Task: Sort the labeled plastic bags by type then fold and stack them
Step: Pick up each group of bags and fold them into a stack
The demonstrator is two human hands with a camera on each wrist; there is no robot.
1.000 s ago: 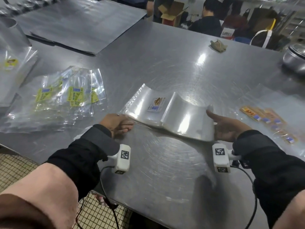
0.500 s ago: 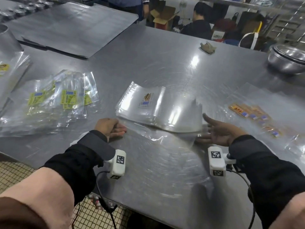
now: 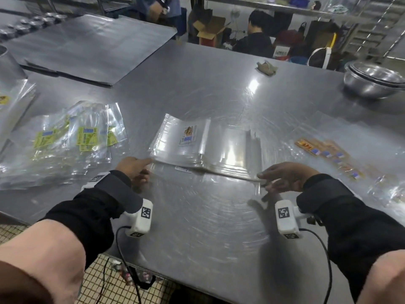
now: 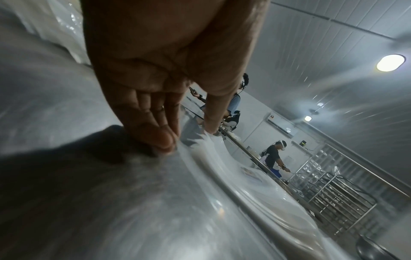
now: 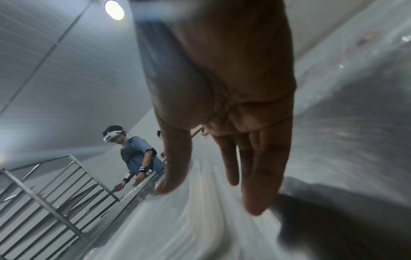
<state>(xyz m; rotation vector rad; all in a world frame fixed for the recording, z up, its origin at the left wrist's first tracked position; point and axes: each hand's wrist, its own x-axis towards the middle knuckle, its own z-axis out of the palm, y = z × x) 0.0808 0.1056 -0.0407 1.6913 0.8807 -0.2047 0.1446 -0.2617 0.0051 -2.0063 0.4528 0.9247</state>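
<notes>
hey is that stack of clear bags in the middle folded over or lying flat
Folded. The middle stack of clear bags has a doubled upper half with the label facing up, its crease running along the near edge between the left hand and right hand.

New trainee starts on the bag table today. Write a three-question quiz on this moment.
1. True or false: the green-label bags lie left of the middle stack.
2. What stands at the table's far right? A) metal bowls B) a bucket C) a crate
3. Fill in: the left hand and right hand are at the stack's ____ edge.

Key: 1 true; 2 A, the metal bowls; 3 near.
</notes>
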